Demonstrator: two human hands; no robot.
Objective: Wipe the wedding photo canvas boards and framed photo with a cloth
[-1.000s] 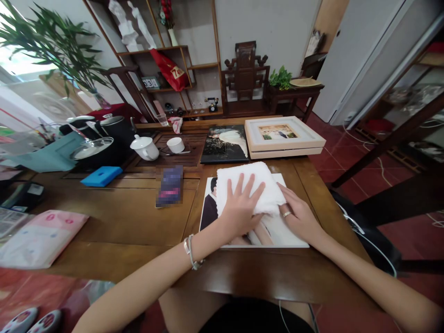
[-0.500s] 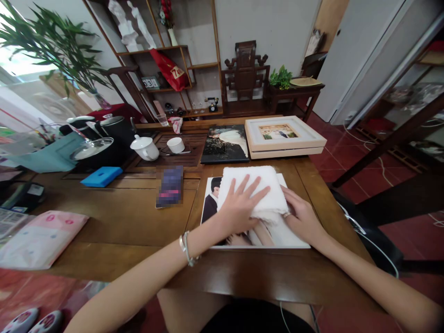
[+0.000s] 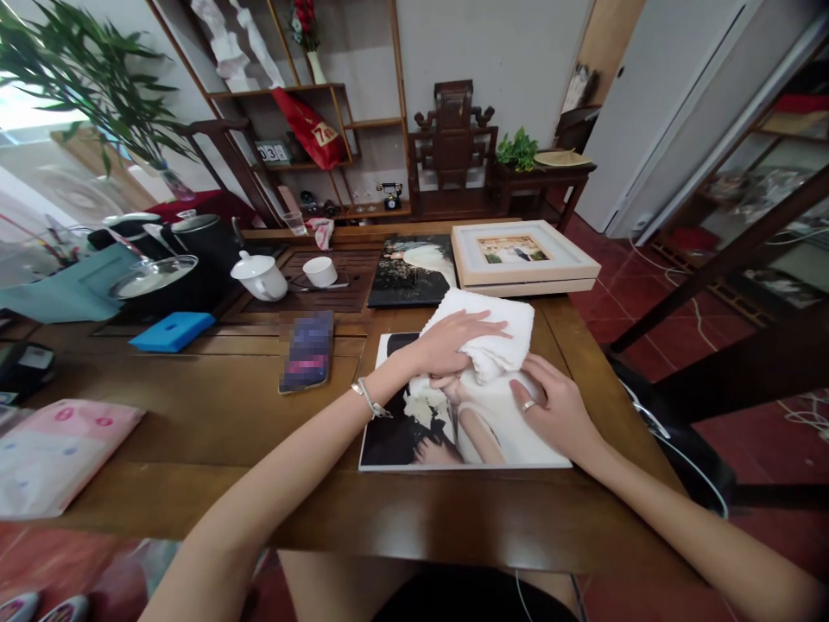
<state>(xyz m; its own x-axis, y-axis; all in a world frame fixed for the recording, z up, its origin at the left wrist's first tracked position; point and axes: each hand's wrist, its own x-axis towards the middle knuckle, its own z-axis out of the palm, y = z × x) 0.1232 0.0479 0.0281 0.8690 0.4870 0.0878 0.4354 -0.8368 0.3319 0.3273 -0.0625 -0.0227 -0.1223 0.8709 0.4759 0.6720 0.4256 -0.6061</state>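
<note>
Your left hand (image 3: 453, 341) has pushed the white towel (image 3: 502, 333) up to the wedding photo's (image 3: 446, 436) far edge. The towel lies bunched under that hand, fingers draped over it and thumb under a fold. Your right hand (image 3: 550, 402) rests flat and open on the photo, just beside the towel.

A brown wooden table (image 3: 194, 415) stands on a red tiled floor (image 3: 648, 285). Against the far white wall (image 3: 498, 52) are an open wooden shelf unit (image 3: 350, 130) and a carved dark wooden chair (image 3: 453, 142). Daylight enters far left, behind a green bamboo plant (image 3: 84, 78). A white door (image 3: 648, 104) stands far right.
</note>
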